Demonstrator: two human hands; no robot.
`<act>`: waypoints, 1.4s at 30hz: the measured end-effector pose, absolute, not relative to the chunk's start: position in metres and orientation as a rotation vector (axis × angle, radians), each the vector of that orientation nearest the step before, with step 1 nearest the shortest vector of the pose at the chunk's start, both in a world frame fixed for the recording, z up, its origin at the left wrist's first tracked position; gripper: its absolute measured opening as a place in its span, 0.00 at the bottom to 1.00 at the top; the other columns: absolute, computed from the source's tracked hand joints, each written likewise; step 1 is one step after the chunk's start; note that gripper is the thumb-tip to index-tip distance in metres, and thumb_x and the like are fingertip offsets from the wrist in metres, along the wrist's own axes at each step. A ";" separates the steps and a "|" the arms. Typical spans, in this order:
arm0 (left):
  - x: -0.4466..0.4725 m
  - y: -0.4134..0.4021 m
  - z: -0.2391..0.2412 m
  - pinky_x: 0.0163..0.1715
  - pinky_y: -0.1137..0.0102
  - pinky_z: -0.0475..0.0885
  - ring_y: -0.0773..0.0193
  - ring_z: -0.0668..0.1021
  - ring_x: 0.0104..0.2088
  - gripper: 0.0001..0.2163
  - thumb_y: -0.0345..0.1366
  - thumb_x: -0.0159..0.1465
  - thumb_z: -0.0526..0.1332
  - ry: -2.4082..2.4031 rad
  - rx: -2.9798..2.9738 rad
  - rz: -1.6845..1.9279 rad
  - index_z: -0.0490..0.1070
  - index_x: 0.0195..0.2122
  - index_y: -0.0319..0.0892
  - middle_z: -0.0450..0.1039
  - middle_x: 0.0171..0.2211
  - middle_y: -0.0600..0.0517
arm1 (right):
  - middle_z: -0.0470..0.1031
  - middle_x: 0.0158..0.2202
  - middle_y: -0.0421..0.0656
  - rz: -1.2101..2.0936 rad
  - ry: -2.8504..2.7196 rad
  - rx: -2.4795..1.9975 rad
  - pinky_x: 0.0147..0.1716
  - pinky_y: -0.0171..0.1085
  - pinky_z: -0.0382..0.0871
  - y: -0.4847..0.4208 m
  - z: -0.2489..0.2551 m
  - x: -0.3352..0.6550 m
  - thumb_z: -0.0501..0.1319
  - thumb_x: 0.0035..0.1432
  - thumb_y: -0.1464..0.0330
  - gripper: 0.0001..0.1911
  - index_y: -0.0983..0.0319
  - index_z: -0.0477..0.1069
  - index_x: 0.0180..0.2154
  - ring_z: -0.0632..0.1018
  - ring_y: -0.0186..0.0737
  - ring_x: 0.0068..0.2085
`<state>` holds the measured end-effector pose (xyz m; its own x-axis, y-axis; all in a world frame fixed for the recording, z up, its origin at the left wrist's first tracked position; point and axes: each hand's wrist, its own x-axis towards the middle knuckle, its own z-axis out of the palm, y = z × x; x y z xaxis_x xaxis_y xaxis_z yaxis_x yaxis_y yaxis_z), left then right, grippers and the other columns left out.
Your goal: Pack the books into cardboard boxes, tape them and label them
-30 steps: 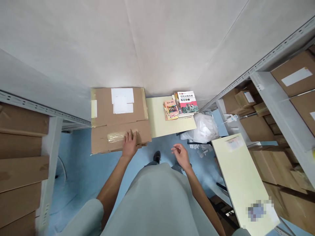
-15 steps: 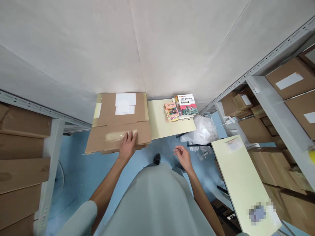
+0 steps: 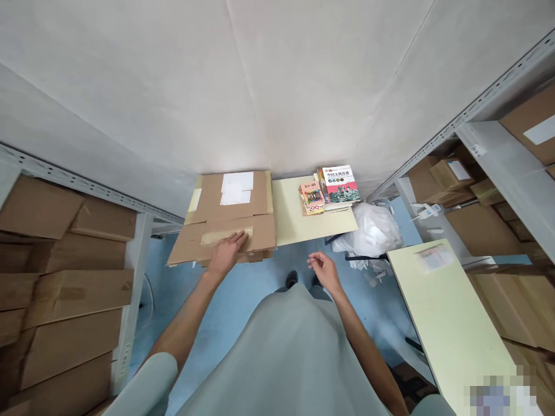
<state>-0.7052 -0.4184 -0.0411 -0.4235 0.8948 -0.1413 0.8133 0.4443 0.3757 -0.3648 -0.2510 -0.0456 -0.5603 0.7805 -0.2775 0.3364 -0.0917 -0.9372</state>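
1. Top is a plain pale grey-green t-shirt (image 3: 286, 358). It looks like soft fabric, with a few loose folds running down the front, and it fills most of the lower view.
2. Sleeves are short and in the same fabric. The left sleeve (image 3: 145, 384) shows pretty well, but the right sleeve (image 3: 431, 407) only peeks in at the bottom edge.
3. Below the sleeves the arms are bare right down to the left hand (image 3: 225, 254) and right hand (image 3: 324, 271), both bare too.
4. Trousers (image 3: 318, 290): just a sliver of greyish-blue cloth past the shirt hem, so I can't tell the cut.
5. One dark, black-looking shoe (image 3: 292, 278) with a rounded toe pokes out. It's too small to make out any detail.
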 end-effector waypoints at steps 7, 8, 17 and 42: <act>-0.708 -0.407 -0.015 0.69 0.50 0.70 0.44 0.76 0.68 0.25 0.33 0.67 0.57 2.497 1.389 0.433 0.76 0.65 0.44 0.76 0.66 0.42 | 0.85 0.39 0.46 1.741 -1.846 -1.152 0.42 0.42 0.80 -0.226 -0.047 -0.348 0.60 0.64 0.54 0.15 0.58 0.75 0.42 0.86 0.43 0.34; -0.711 -0.407 -0.009 0.69 0.50 0.71 0.44 0.77 0.67 0.26 0.31 0.66 0.56 2.531 1.356 0.457 0.76 0.65 0.45 0.78 0.65 0.43 | 0.85 0.39 0.46 1.750 -1.855 -1.141 0.42 0.42 0.79 -0.222 -0.048 -0.345 0.60 0.64 0.54 0.15 0.58 0.75 0.42 0.86 0.43 0.34; -0.740 -0.413 0.045 0.70 0.49 0.70 0.44 0.77 0.68 0.26 0.32 0.69 0.57 2.735 1.077 0.530 0.74 0.68 0.43 0.76 0.67 0.47 | 0.85 0.39 0.45 1.936 -1.884 -1.069 0.42 0.43 0.79 -0.187 -0.078 -0.332 0.61 0.64 0.57 0.13 0.58 0.75 0.42 0.86 0.44 0.35; -0.700 -0.448 -0.132 0.77 0.47 0.54 0.42 0.56 0.79 0.36 0.27 0.64 0.61 2.375 1.827 0.139 0.61 0.75 0.36 0.53 0.79 0.33 | 0.84 0.40 0.48 2.061 -1.536 -1.531 0.40 0.42 0.81 -0.275 -0.139 -0.533 0.73 0.53 0.55 0.17 0.58 0.75 0.39 0.85 0.52 0.47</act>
